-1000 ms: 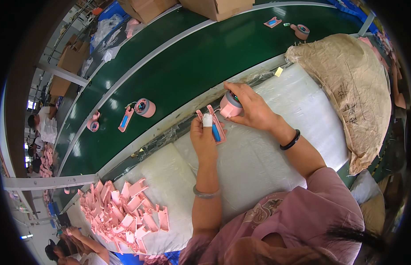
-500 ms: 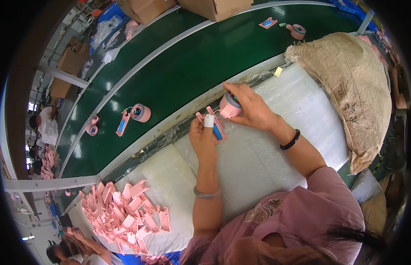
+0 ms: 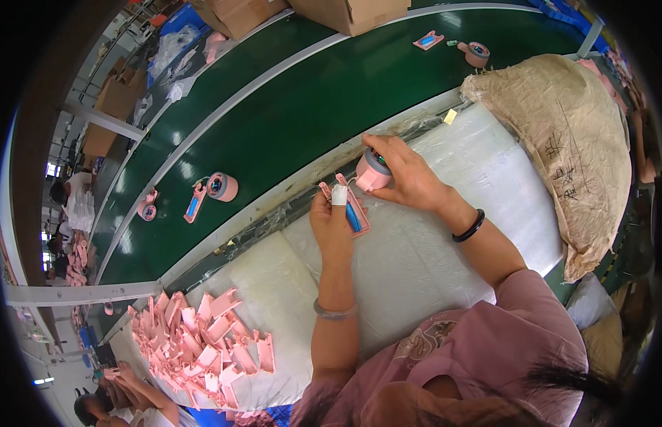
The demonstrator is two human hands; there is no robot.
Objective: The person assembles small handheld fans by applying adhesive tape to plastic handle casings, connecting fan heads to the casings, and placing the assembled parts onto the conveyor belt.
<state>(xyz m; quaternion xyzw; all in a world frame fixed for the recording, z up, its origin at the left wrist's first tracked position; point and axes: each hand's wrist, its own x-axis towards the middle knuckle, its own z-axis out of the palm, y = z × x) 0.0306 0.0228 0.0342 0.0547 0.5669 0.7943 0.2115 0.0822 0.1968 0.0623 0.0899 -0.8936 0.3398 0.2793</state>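
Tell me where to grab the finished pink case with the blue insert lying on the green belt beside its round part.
Probably by the two long edges of the pink case, coming straight down from above. It lies flat on the green conveyor belt, so only its sides offer grip, and its face holds the blue insert. Take the end away from the round pink-and-grey part, which sits close against the other end, possibly joined by a thin wire.

My left hand point(image 3: 331, 222) is raised at the end of an upright forearm, fingers curled shut, one fingertip point(image 3: 339, 195) taped white. My right hand point(image 3: 405, 171) reaches across from the right — fingers closed, wrist bent.
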